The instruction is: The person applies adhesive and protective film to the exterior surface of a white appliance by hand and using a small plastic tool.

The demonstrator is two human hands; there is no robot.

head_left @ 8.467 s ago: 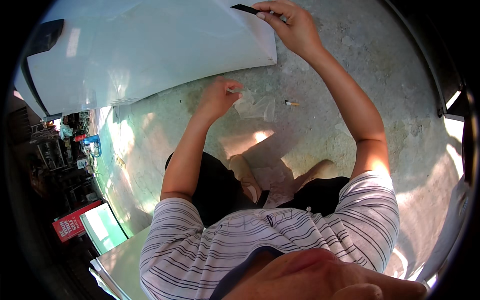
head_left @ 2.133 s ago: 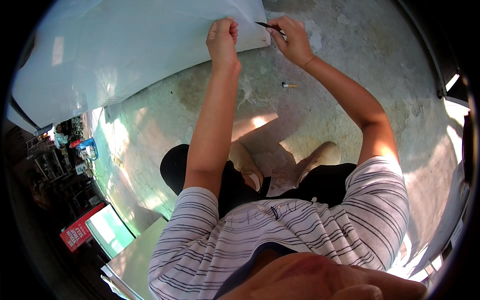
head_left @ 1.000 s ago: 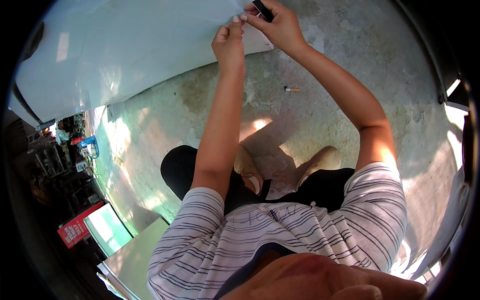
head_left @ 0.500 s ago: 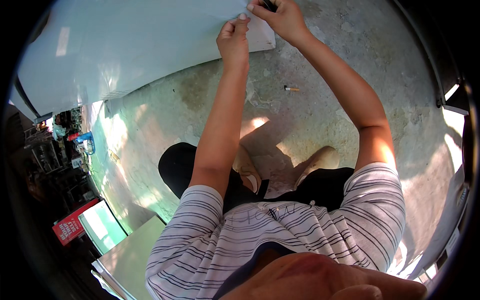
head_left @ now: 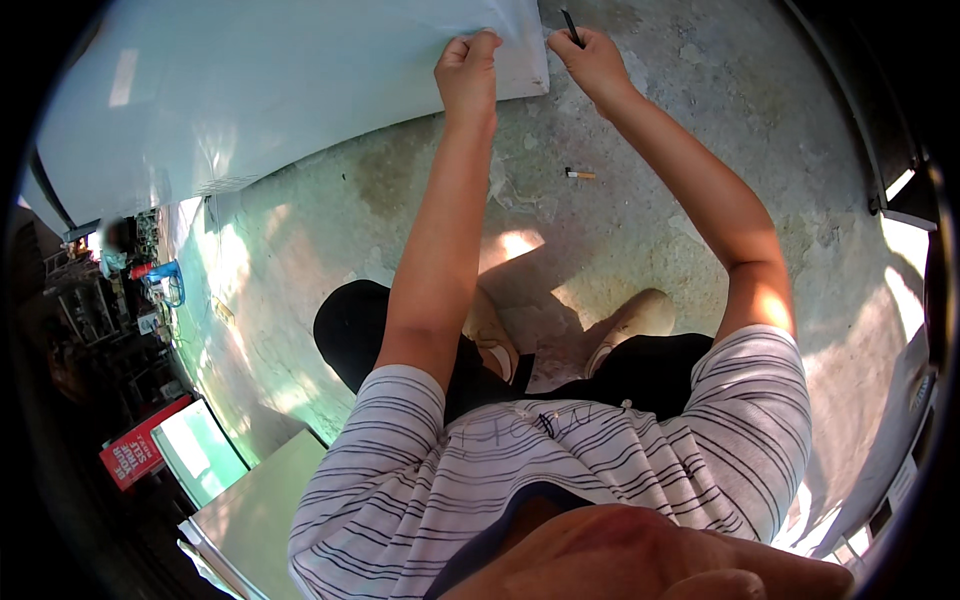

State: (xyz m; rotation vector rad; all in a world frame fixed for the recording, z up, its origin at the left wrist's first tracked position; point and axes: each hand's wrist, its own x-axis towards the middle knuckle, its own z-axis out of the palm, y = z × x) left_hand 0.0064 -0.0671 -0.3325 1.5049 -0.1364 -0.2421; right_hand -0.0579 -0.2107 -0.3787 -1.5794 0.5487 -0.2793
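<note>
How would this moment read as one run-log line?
left hand: closed, over pale panel | right hand: holding slim black tool, right of panel | concrete floor: small stick-like object

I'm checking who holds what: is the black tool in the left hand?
No, the right hand holds the black tool; the left hand is at the pale panel.

- Grey concrete floor [head_left: 720, 170], stained, with sunlit patches along its left edge.
- Well in from the edges, a small white-and-tan stick [head_left: 580, 174], dark at one end.
- Near it, a wrinkled translucent scrap [head_left: 517, 198].
- Two tan shoes [head_left: 643, 314].
</note>
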